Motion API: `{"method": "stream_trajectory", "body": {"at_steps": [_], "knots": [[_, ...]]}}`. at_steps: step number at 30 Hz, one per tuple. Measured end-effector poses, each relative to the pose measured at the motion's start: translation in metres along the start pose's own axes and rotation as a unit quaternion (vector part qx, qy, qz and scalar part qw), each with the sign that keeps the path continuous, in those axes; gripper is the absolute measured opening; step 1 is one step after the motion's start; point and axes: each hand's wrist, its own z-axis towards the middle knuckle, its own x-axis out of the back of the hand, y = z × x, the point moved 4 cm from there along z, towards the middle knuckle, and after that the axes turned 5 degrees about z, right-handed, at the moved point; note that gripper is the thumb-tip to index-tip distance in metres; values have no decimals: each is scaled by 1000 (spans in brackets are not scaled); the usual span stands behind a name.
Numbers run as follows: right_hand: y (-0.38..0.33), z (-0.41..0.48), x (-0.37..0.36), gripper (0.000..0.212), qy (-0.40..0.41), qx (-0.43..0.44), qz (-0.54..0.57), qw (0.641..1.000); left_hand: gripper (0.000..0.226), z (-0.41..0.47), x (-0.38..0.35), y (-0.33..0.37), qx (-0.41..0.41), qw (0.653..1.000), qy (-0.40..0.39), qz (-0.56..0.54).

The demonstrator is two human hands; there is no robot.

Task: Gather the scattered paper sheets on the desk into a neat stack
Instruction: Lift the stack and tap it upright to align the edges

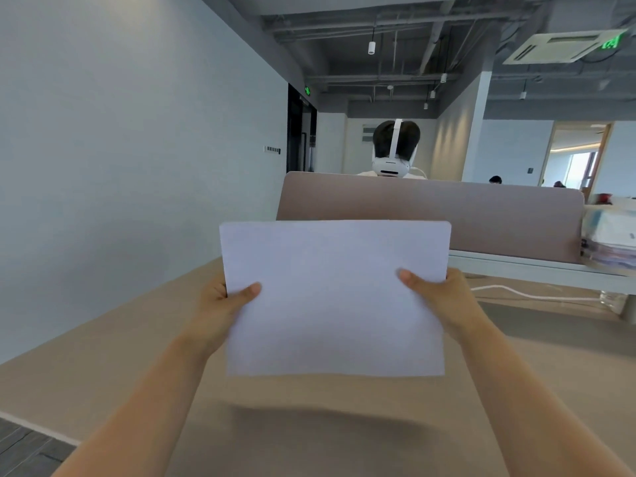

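A white paper stack (pixel 335 297) is held upright above the tan desk (pixel 103 366), its long edges level, its lower edge lifted off the surface with a shadow beneath. My left hand (pixel 223 308) grips the stack's left edge, thumb on the front face. My right hand (pixel 440 297) grips the right edge the same way. The fingers behind the sheets are hidden. No loose sheets show on the desk.
A mauve divider panel (pixel 430 215) stands along the desk's far edge, with a person wearing a white headset (pixel 395 149) behind it. A white cable (pixel 516 292) lies at the right. Stacked items (pixel 612 235) sit at the far right. A wall runs along the left.
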Motion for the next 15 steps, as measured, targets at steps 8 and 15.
{"method": "stream_trajectory", "body": {"at_steps": [8,15], "knots": [[48,-1,10,40,-28,-28,51,998,61,-3,-8,-21,32,999,6,23],[71,-1,9,43,-43,-90,84,991,89,-12,-11,-44,96,994,-31,34]]}}
